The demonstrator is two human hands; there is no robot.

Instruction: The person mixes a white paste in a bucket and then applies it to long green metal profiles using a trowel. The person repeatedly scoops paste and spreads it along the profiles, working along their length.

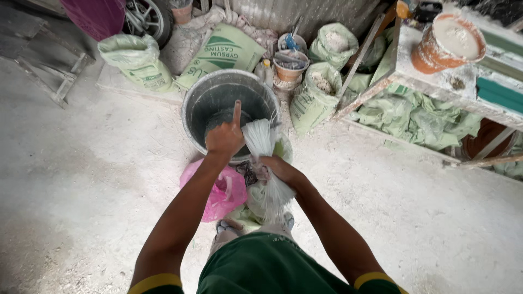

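Single head-worn view, looking steeply down, close over the floor point(81, 179)

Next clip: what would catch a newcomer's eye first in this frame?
Most likely the big grey metal bucket at centre, with the left hand held over its rim, index finger pointing up. Right beside it, the right hand grips a bundle of white fibres that fans out above and below the fist. The bright pink plastic bag on the dusty floor just below the left forearm stands out too.
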